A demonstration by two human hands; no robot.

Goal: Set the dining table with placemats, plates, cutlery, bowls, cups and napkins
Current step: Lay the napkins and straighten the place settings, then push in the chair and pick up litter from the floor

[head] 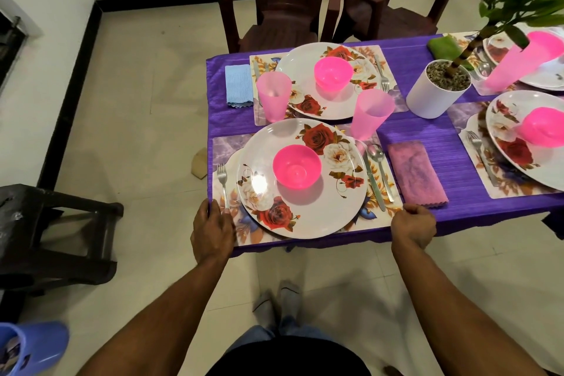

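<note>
The near place setting lies on a floral placemat (pixel 378 189) on the purple tablecloth (pixel 476 210). It holds a rose-patterned plate (pixel 332 207) with a pink bowl (pixel 296 165) on it. A fork (pixel 222 183) lies on the left, a knife (pixel 374 180) and spoon (pixel 378 159) on the right. A pink cup (pixel 370 114) stands behind, and a pink napkin (pixel 418 174) lies beside the mat. My left hand (pixel 213 229) rests on the mat's near left corner at the table edge. My right hand (pixel 413 227), fingers curled, pinches the mat's near right corner.
A second setting behind has a plate (pixel 293 70), bowl (pixel 332 72), cup (pixel 273 96) and blue napkin (pixel 239 85). Two more settings lie at the right, with a white plant pot (pixel 433 94) between. Brown chairs (pixel 274 9) stand behind the table, a dark stool (pixel 61 238) to my left.
</note>
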